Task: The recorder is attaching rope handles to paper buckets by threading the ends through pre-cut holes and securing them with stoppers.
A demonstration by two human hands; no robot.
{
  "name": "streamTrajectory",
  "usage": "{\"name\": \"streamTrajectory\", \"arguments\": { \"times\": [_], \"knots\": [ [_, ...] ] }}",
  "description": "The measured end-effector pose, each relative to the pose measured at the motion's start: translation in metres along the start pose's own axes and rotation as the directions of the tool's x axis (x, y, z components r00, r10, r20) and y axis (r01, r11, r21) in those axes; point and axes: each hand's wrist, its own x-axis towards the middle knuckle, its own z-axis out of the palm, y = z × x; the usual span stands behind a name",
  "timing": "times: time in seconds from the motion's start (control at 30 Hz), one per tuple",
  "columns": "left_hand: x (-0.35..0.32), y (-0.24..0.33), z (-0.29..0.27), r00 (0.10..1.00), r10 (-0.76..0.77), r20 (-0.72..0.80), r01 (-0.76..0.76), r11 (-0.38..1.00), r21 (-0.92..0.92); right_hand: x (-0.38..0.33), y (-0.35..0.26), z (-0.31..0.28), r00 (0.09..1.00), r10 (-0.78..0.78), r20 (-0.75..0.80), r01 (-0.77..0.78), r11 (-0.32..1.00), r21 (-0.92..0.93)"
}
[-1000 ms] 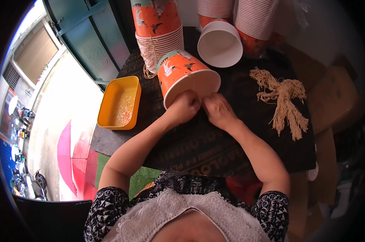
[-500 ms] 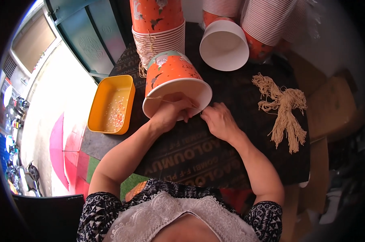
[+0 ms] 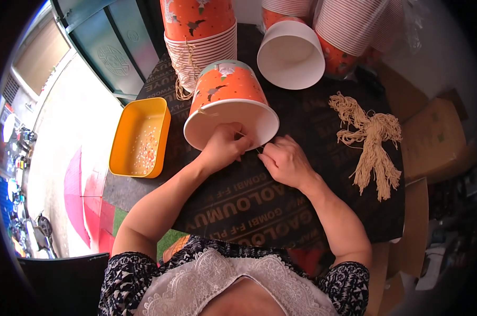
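Note:
An orange paper bucket (image 3: 230, 87) with dark printed figures lies tilted, its white mouth facing me. A thin beige string (image 3: 209, 112) shows inside its rim at the left. At the lower part of the mouth, my left hand (image 3: 225, 143) pinches a piece of the string. My right hand (image 3: 287, 162) is closed just outside the lower right rim, with the string's end at its fingertips; the fingers partly hide it. Both hands are close together, the left one in front of the bucket's opening.
Behind stands a tall stack of orange buckets (image 3: 200, 50) with strings hanging from it. A yellow tray (image 3: 164, 138) with small beads sits left. An empty white-lined bucket (image 3: 291, 55) lies at the back, beside more stacks (image 3: 349, 23). A bundle of beige strings (image 3: 378, 145) rests right on the dark table (image 3: 238, 208).
My left hand has drawn slightly out of the bucket's mouth, and the string now shows between its fingers. The bucket has turned a little; my right hand has shifted slightly down.

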Motion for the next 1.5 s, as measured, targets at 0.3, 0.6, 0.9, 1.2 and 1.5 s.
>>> {"name": "streamTrajectory", "arguments": {
  "times": [0.3,0.6,0.9,1.2,1.5],
  "knots": [
    [-0.002,0.009,-0.007,0.986,-0.052,0.158,0.039,0.996,0.082,0.007,-0.013,-0.012,0.938,-0.094,-0.335,0.057,0.991,-0.119],
    [-0.008,0.002,0.009,0.988,0.044,0.145,-0.056,0.996,0.075,0.010,-0.033,-0.011,0.886,-0.091,-0.455,0.063,0.995,-0.077],
    [-0.003,-0.017,0.026,0.874,0.486,0.023,-0.467,0.825,0.319,0.011,-0.040,-0.006,0.893,-0.164,-0.419,0.147,0.986,-0.074],
    [-0.002,-0.005,0.018,0.967,0.195,0.165,-0.239,0.918,0.316,0.006,-0.068,-0.006,0.840,-0.469,-0.274,0.497,0.867,0.040],
    [-0.006,-0.009,0.023,0.881,0.447,0.154,-0.472,0.822,0.319,0.009,-0.048,-0.010,0.824,-0.228,-0.519,0.251,0.968,-0.028]
  ]
}}
